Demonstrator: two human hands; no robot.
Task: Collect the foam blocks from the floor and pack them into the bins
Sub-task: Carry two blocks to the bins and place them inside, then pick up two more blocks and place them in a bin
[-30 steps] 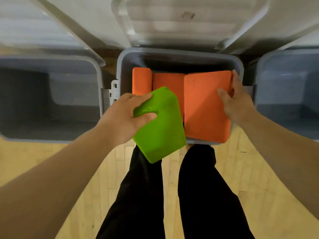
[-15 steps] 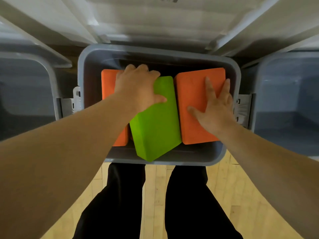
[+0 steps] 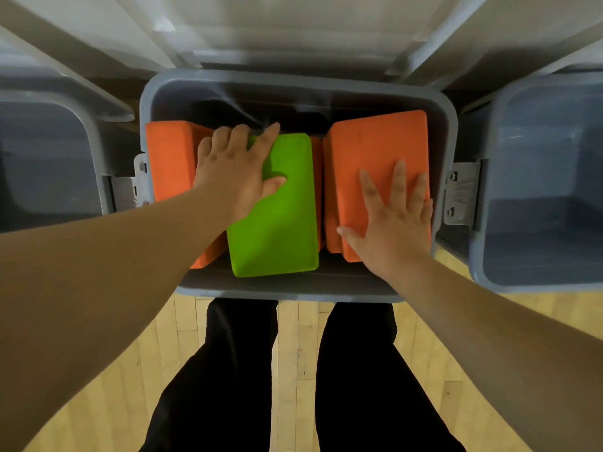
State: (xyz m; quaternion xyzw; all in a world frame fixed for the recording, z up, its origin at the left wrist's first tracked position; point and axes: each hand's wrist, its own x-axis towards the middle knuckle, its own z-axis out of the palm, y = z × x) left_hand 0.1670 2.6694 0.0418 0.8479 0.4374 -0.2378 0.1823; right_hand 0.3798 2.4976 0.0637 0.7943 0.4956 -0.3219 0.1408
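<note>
Pale wood-strip flooring (image 3: 293,337) lies nearest, under two black trouser legs (image 3: 228,370). Beyond, a grey plastic bin (image 3: 287,293) with rounded corners holds the foam blocks. The left hand (image 3: 233,172) grips the smooth green block (image 3: 277,230), fingers curled over its far end. The right hand (image 3: 391,220) presses flat, fingers spread, on an orange block (image 3: 375,145). The left forearm partly hides another orange block (image 3: 169,158). Side bins (image 3: 49,158) flank it; white lids (image 3: 293,27) rise behind.

This looks like a gym or an exercise studio. The pale varnished wooden strip floor (image 3: 300,347) suits a sports hall, and a row of grey plastic storage bins (image 3: 538,158) stands on it; the middle grey bin (image 3: 293,293) holds rectangular orange foam blocks (image 3: 375,151) and one green foam block (image 3: 280,230)
</note>
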